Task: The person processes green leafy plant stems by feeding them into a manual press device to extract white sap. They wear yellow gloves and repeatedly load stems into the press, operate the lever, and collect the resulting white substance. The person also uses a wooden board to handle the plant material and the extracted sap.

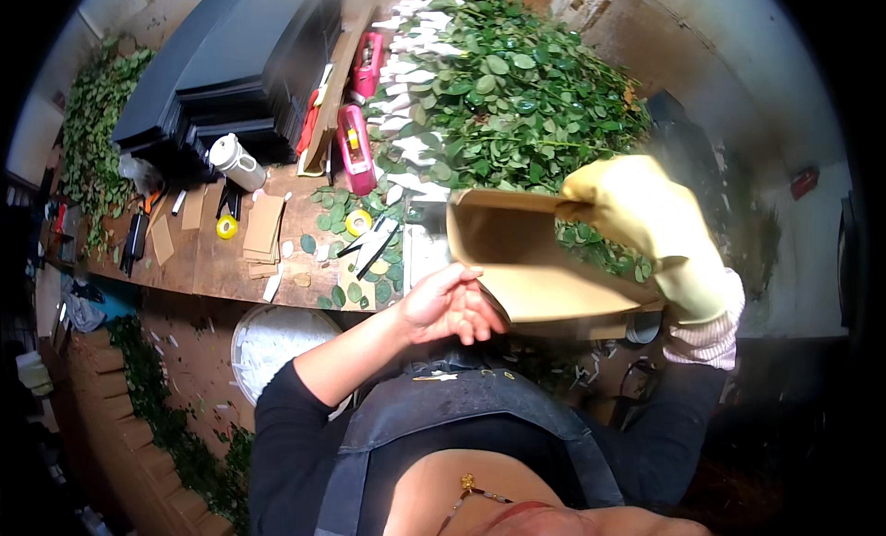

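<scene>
A brown cardboard sheet [554,290], bent into an open-ended trough, is in front of my chest at the table's edge. My right hand [623,204], in a pale yellow rubber glove, pinches its far upper edge. My bare left hand [450,304] is at its left end, thumb against the edge and fingers loosely curled below. Behind the cardboard lies a large heap of leafy green stems [526,100], their left ends in white wrappings [405,100]. The cardboard hides part of the tabletop and some leaves.
On the wooden table [208,266] are pink tape dispensers [356,152], scissors [374,242], yellow tape rolls [226,226], cardboard pieces [263,224] and a white lidded cup [237,161]. Dark sheets [221,58] are stacked behind. Below the edge stands a tub of white pieces [280,346].
</scene>
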Available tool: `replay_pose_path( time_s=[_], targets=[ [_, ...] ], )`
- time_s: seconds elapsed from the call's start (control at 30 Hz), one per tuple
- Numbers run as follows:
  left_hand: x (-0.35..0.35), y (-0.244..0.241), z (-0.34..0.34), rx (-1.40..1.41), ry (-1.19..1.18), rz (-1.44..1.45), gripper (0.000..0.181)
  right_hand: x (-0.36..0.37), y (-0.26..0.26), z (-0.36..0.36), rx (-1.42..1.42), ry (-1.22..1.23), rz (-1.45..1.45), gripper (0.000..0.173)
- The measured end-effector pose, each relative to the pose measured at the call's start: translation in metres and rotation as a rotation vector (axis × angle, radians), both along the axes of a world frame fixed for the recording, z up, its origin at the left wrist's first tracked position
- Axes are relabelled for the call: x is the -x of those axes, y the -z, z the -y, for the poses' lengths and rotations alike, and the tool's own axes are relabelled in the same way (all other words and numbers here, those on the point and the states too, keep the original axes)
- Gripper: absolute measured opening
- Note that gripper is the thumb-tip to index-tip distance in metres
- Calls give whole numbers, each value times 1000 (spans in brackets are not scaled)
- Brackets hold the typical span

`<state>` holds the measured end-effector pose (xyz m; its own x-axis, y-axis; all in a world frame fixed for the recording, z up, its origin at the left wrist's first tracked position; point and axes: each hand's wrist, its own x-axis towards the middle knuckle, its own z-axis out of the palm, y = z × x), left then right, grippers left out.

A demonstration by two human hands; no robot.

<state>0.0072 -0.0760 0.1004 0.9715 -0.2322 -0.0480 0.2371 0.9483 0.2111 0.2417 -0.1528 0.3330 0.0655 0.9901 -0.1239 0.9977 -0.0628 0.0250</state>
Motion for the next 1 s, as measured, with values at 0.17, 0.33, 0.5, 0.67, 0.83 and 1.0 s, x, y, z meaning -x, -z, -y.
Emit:
replay_pose_path(
  time_s=[0.17, 0.33, 0.5, 0.67, 0.83, 1.0],
  targets=[
    [39, 48, -40, -70, 12, -551, 52, -1, 106, -50, 318, -3, 9, 25],
    [36, 79, -101, -1770, 350, -582, 61, -27, 193, -57, 33, -115, -55, 13],
    [-45, 119, -70, -2173, -15, -62, 56, -36, 224, -42, -34, -141, -122, 15],
    [-41, 170, -60, -2547, 56, 167, 101, -14, 213, -41, -105, -89, -97, 21],
    [-31, 190, -64, -2611, -225, 206, 106, -17, 127, -18, -445, -88, -261, 24],
    [-34, 190, -65, -2571, -158, 193, 106, -1, 165, -42, -177, -180, -152, 43]
  ],
)
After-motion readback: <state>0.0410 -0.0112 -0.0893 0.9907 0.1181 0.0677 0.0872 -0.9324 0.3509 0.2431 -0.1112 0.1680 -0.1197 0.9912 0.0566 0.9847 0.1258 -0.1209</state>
